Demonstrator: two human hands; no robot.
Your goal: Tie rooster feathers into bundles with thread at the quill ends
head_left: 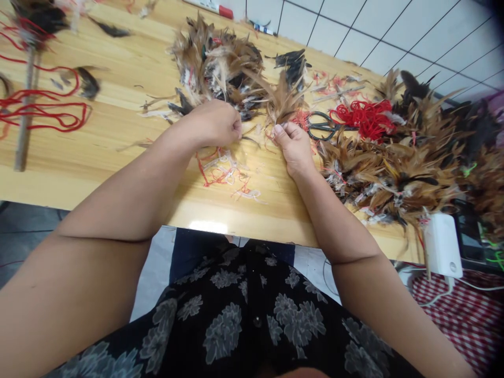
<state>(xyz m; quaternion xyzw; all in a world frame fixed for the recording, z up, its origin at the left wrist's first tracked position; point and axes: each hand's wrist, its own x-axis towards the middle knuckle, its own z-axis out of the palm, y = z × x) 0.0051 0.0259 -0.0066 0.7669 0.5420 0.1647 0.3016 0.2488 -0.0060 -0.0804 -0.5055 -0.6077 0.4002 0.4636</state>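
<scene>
Left hand (pixel 216 124) is curled into a loose fist, knuckles up, fingertips pinched together at its right edge; whatever it pinches is too thin to make out. Right hand (pixel 293 148) sits just beside it, thumb and forefinger closed on the quill end of a small bunch of brown, tan-tipped feathers (pixel 281 100), which fans up and away from the fingers. The two hands are near but not touching, both resting on the light wooden tabletop (pixel 118 157), close to its near edge.

Directly below and between the hands: a litter of red thread snippets and clear plastic scraps (pixel 224 170). Behind the hands: a large heap of brown and black feathers (pixel 218 65). Right of the right hand: black-handled scissors (pixel 325 126) lying flat, touching a tangle of bright red cord (pixel 366 118). Further right: a long pile of tied brown feather bundles (pixel 397 168), reaching to the table's right end.

Far left: loops of red string (pixel 43 107) around a thin wooden stick (pixel 24 115), with loose dark feathers near. At the lower right, a white plastic box (pixel 443 244) hangs off the table edge above a red-and-white checked cloth (pixel 464 315). The person wears a black floral-print shirt (pixel 244 320)
</scene>
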